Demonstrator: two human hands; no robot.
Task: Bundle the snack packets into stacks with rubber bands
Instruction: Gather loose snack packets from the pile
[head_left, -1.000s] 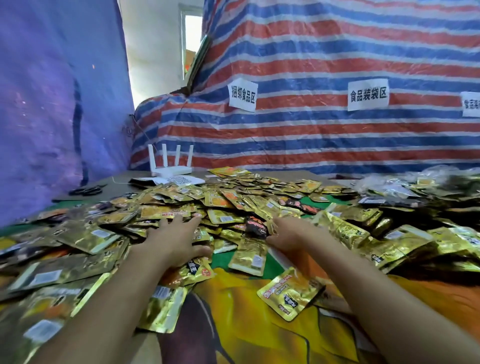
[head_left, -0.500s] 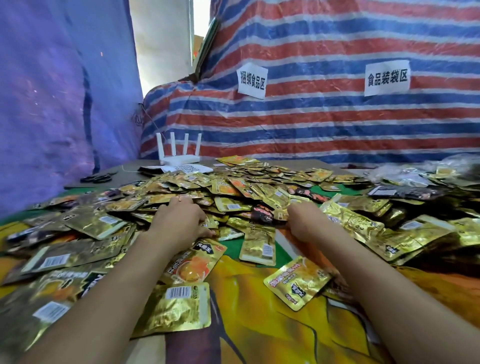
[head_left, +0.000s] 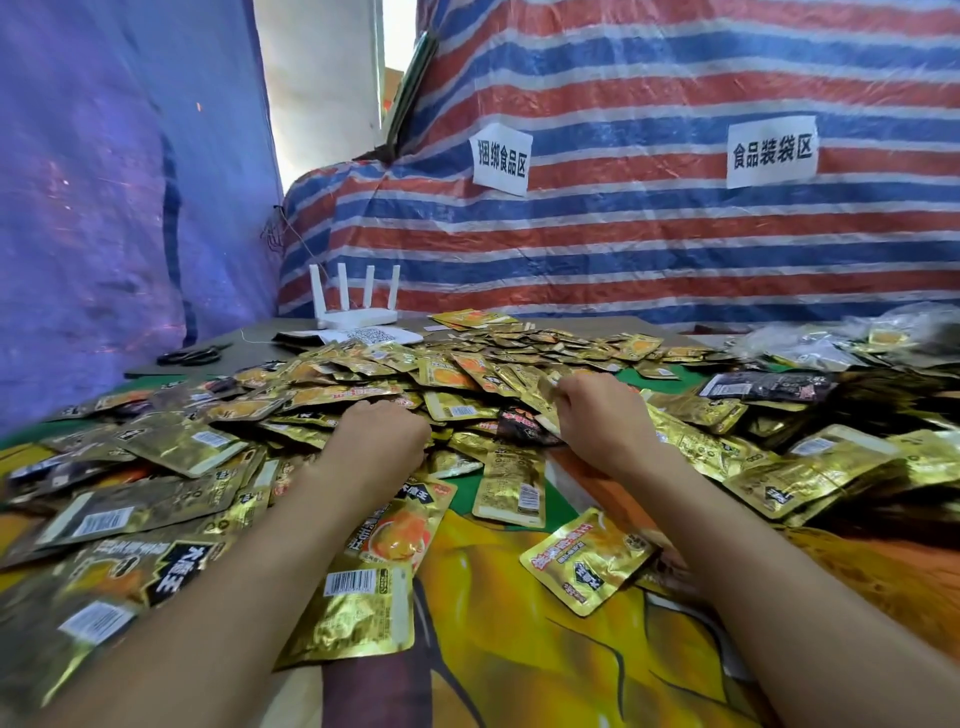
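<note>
A large heap of gold foil snack packets (head_left: 363, 395) covers the table from left to right. My left hand (head_left: 379, 441) rests on the heap at centre with its fingers curled under; whatever is under them is hidden. My right hand (head_left: 602, 415) lies on the heap a little farther back and pinches the edge of a gold packet (head_left: 548, 387) between thumb and fingers. A few dark red-and-black packets (head_left: 524, 426) lie between my hands. Loose single packets (head_left: 587, 558) lie on the yellow-orange cloth near me. I see no rubber bands.
A white router (head_left: 358, 312) and a printed sheet (head_left: 363, 335) stand at the back left, with black scissors (head_left: 192, 356) beside them. Clear plastic bags (head_left: 831, 338) and a black packet (head_left: 769, 387) lie at the back right. A striped tarp (head_left: 623, 249) walls the rear, a blue tarp (head_left: 104, 208) the left.
My left hand's fingers went from spread flat on the heap to curled under. My right hand moved farther back and took hold of a packet edge. The view tilted down.
</note>
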